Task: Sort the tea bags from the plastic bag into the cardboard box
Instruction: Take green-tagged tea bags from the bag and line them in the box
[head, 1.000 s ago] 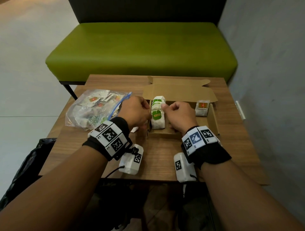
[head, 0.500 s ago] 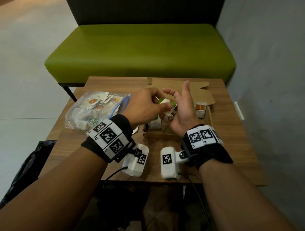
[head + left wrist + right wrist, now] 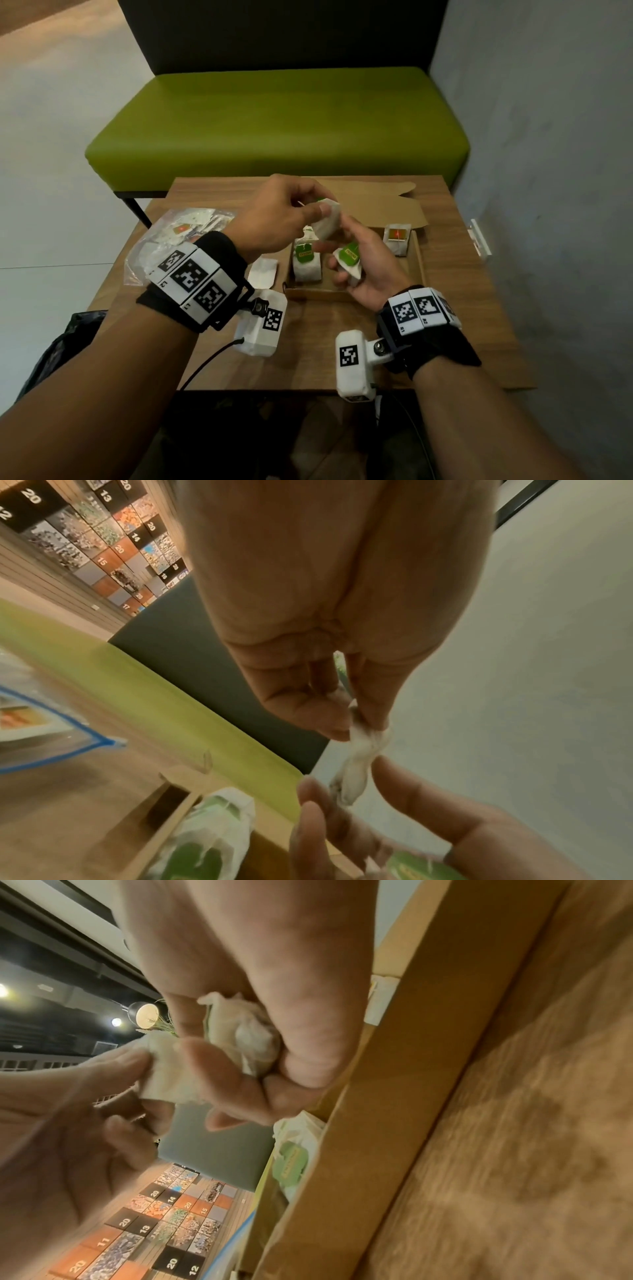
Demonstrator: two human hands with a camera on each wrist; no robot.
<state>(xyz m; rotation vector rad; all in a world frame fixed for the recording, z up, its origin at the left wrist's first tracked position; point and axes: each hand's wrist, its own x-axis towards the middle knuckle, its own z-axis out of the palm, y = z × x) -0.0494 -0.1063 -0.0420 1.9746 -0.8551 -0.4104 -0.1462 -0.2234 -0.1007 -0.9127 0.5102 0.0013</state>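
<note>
Left hand (image 3: 274,212): raised above the cardboard box (image 3: 419,260), thumb and forefinger pinching the top of a white tea bag (image 3: 327,219). The pinch at one end lets the bag hang free; judged, this pulls it apart from the others so it can be set down alone.

Right hand (image 3: 363,263): palm up, just below and to the right of the left hand, fingers curled round a green-tagged tea bag (image 3: 349,258). Its fingertips (image 3: 387,772) reach up beside the lower end of the hanging bag; whether they touch it cannot be told. Judged, this hand serves as a holding tray while the bags are separated.

White tea bag, appearance: soft paper pouch, pale, crumpled and twisted where pinched, and narrow in the left wrist view. A green tag shows behind it at the left hand's fingers.

Green-tagged tea bag, appearance: white pouch with a green label bearing yellow lettering too small to read.

Cardboard box: brown, lid flap folded back, beneath both hands on the tabletop (image 3: 462,325). A row of green-tagged bags (image 3: 306,263) stands upright below the left hand; an orange-tagged bag (image 3: 397,238) stands apart, beyond the right hand. The grouping suggests sorting by tag colour.

Plastic bag (image 3: 181,236): clear, blue-edged, left of the left wrist, more tea bags inside.

Loose white sachet (image 3: 262,272): on the tabletop between plastic bag and box.
</note>
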